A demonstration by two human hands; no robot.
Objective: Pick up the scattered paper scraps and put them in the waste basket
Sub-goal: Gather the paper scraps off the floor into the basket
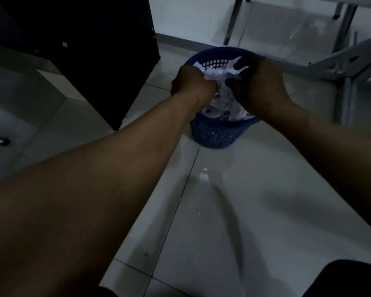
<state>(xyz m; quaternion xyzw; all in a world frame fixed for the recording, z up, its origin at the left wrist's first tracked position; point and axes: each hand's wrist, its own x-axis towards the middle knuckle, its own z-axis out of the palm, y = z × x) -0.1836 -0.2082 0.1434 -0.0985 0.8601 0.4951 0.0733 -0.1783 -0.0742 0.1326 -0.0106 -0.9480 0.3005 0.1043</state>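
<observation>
A blue plastic mesh waste basket [216, 133] stands on the tiled floor, holding white crumpled paper scraps [221, 103]. Both my hands hover over its opening. My left hand [191, 82] has its fingers curled round a wad of white paper at the basket's left side. My right hand [259, 86] is over the right side, fingers and thumb curled and pinching more white paper above the pile. The scene is dim, and the fingertips are partly hidden by paper.
A dark cabinet [90, 50] stands to the left of the basket. Grey metal furniture legs and a frame [343, 67] rise at the back right. Glossy white floor tiles [234, 200] stretch in front of the basket. A dark shape [351, 279] sits at the bottom right.
</observation>
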